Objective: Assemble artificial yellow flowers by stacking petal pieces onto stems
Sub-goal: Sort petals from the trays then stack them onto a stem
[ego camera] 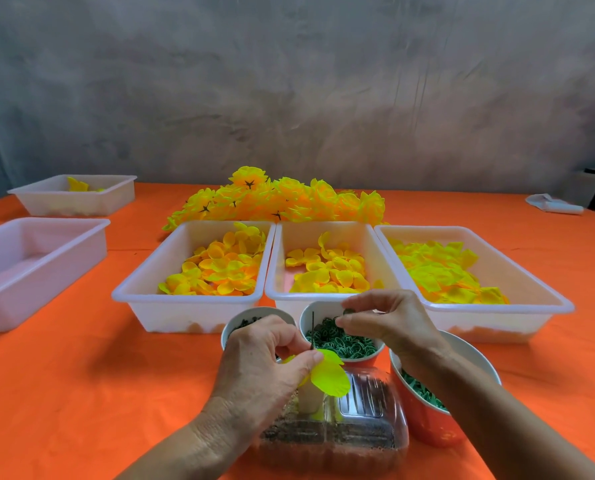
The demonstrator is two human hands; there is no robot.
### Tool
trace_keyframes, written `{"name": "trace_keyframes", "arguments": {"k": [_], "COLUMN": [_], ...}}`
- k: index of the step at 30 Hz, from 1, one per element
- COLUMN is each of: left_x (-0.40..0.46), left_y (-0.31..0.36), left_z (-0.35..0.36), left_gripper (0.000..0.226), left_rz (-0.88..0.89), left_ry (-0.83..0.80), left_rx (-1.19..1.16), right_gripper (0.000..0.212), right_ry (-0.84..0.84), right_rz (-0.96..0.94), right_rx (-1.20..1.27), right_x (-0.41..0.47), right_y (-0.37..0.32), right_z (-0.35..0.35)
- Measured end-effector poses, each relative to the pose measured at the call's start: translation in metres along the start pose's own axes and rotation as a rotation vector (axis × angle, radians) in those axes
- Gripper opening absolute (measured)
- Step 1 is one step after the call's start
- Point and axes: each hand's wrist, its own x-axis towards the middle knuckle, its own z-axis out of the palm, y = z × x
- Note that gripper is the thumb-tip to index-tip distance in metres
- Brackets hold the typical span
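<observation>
Head: hands [327, 344] amid crowding cups [344, 327]

**Two bare forearms and hands**

Two bare forearms enter from the frame's 6 o'clock edge. No sleeves, gloves, rings, watches or bracelets show. The left hand [261, 362] sits at 7 o'clock of the right hand [389, 320]. Fingernails look short and unpainted.
</observation>
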Motion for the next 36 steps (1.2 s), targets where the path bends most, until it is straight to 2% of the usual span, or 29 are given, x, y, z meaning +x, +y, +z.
{"name": "trace_keyframes", "arguments": {"k": [4,6,9,13,17,22,36], "left_x": [-0.001,-0.003,-0.004,-0.004,-0.004,-0.004,-0.004], "left_y": [-0.001,-0.001,0.0,0.002,0.003,0.002,-0.001], "left_z": [0.001,0.001,0.0,-0.001,-0.002,-0.002,0.0], "left_gripper": [0.018,0.015,0.013,0.013,0.012,0.011,0.012], "left_rz": [0.008,0.012,0.016,0.019,0.013,0.027,0.041], "left_ry": [0.027,0.03,0.024,0.015,0.012,0.016,0.018], "left_rx": [0.019,0.016,0.012,0.022,0.023,0.02,0.015], "right_gripper": [0.025,0.031,0.031,0.048,0.029,0.022,0.024], "right_ry": [-0.046,-0.081,-0.137,-0.151,-0.122,-0.119,-0.104], "right_rz": [0.027,0.0,-0.059,-0.137,-0.179,-0.168,-0.187], "right_rx": [0.34,0.39,0.406,0.455,0.426,0.425,0.43], "right_x": [-0.015,-0.023,-0.034,-0.043,-0.046,-0.051,-0.05], "right_y": [-0.016,-0.023,-0.028,-0.029,-0.031,-0.031,-0.025], "right_z": [0.005,0.009,0.017,0.027,0.035,0.044,0.044]}}
